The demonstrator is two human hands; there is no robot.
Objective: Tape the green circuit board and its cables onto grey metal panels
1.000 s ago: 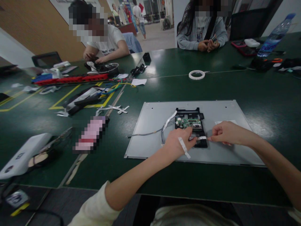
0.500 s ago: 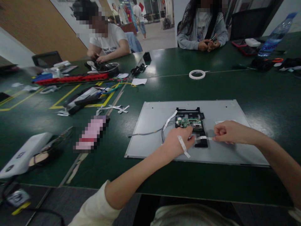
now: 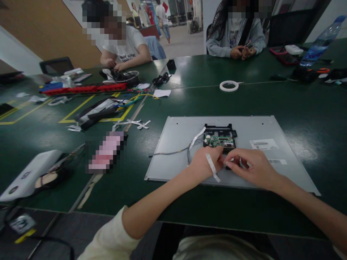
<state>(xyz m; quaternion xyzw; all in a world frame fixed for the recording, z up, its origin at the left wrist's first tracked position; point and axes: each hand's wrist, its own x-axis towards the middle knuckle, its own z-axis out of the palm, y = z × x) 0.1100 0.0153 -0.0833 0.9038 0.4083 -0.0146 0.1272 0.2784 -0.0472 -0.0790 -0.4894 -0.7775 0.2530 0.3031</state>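
Note:
A flat grey metal panel (image 3: 168, 155) lies on the table before me, with a black plastic frame (image 3: 218, 127) and a green circuit board (image 3: 214, 141) at its middle. My left hand (image 3: 204, 162) rests over the frame's lower left, fingers curled together; a strip of white tape (image 3: 212, 166) is stuck across its back. Close against its fingertips, my right hand (image 3: 252, 166) pinches thumb and forefinger together. A second white tape strip, held between the hands earlier, is now almost hidden by the fingers. A grey cable (image 3: 173, 153) runs left from the board, near white tape (image 3: 197, 136).
Beyond the panel lies a roll of white tape (image 3: 229, 86). Leftward are tape scraps (image 3: 138, 124), a phone (image 3: 107, 151) and a white device (image 3: 32, 173). Two people sit across, beside tools and cables; a water bottle (image 3: 322, 43) stands at the far right.
My right hand has moved left from the panel's right side to my left fingertips, uncovering labels on the panel. The tape strip between the hands has mostly gone out of sight. My left hand has hardly moved.

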